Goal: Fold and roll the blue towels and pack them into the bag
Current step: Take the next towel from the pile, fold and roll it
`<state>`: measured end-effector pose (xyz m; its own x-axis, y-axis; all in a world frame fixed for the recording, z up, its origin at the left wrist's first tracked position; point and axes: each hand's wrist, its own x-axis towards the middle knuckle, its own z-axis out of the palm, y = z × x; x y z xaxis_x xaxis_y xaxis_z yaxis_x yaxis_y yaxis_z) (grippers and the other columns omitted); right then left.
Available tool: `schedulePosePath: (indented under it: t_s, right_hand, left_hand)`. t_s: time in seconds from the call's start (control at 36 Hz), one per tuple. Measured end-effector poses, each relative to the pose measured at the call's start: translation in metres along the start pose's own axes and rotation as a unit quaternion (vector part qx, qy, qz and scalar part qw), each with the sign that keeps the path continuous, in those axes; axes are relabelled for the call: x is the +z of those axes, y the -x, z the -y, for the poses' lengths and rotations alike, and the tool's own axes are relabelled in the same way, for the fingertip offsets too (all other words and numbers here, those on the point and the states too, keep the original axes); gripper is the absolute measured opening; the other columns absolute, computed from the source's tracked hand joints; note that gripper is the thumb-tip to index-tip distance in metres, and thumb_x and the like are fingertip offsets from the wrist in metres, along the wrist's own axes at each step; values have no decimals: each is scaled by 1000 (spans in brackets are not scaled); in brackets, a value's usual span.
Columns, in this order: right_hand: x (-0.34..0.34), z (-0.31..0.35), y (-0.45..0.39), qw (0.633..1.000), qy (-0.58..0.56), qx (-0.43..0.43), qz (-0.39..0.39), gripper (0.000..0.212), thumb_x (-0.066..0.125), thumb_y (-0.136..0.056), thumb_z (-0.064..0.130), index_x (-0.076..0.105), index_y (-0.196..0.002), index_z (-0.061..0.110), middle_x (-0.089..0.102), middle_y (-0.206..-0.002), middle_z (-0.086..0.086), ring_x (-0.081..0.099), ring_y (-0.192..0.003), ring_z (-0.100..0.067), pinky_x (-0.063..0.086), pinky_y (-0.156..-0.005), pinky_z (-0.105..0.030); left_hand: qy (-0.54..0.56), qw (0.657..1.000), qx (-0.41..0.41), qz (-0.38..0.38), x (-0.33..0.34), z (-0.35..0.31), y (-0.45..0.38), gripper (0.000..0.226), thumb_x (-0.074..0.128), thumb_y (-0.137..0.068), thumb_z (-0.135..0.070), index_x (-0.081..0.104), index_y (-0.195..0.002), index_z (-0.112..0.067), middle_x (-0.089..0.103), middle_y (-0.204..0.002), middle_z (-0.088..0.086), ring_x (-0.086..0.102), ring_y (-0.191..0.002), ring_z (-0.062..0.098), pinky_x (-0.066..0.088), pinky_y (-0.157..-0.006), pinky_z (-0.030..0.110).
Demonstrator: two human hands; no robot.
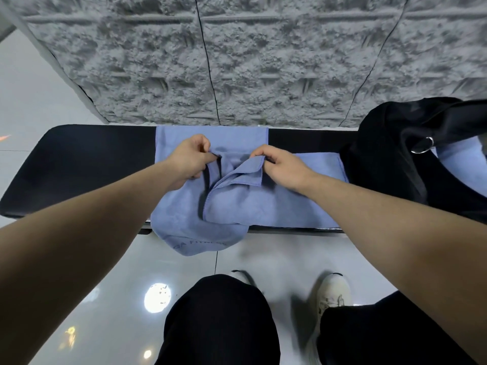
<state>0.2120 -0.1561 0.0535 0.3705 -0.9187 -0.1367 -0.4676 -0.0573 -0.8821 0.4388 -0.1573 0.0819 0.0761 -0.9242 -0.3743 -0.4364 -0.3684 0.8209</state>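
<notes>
A blue towel (232,206) lies bunched across the black bench (79,167), one end hanging over the front edge with printed letters on it. My left hand (189,159) pinches a fold of it at the left. My right hand (279,164) pinches a lifted corner at the right. A second blue towel (321,167) lies flat beneath, reaching toward the black bag (390,143) at the bench's right end. More blue cloth (456,156) shows at the bag's opening.
A grey textured wall panel (250,61) stands right behind the bench. Glossy white floor (105,285) lies in front, where my legs in black trousers and a white shoe (332,293) show. The bag's strap has a metal ring (424,144).
</notes>
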Motion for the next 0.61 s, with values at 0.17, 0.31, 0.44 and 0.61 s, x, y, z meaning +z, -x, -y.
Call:
schedulePosePath:
  t_s: [0.17,0.31,0.44,0.61]
  right_hand:
    - [-2,-2,-4,1000,-14,1,3,38,44,-91,4,63,-86,37,69,-104,4,62,-107,-22,45,-102,-43]
    - [-1,-4,-3,1000,-16,1,10,37,44,-88,8,63,-86,39,68,-100,12,62,-105,-18,45,-102,-44]
    - [0,-4,-3,1000,-21,3,10,36,45,-88,11,65,-84,41,68,-98,16,62,-104,-15,46,-101,-44]
    - [0,-4,-4,1000,-22,11,8,37,46,-88,11,66,-82,42,69,-100,15,62,-105,-15,46,-101,-44]
  left_hand:
    - [-187,976,79,-76,3,5,6,38,66,-90,-27,37,-68,-19,40,-61,-1,35,-54,19,29,-51,30]
    - [-146,989,-9,-35,9,-5,18,46,54,-85,-56,69,-69,-15,66,-68,-2,59,-69,20,47,-70,33]
    - [-271,961,-54,-9,21,-16,18,60,64,-70,-74,46,-57,-18,53,-58,0,49,-59,19,36,-61,31]
    - [-245,968,-53,-28,24,-16,12,41,70,-77,-36,40,-55,-18,48,-55,2,46,-56,21,36,-57,27]
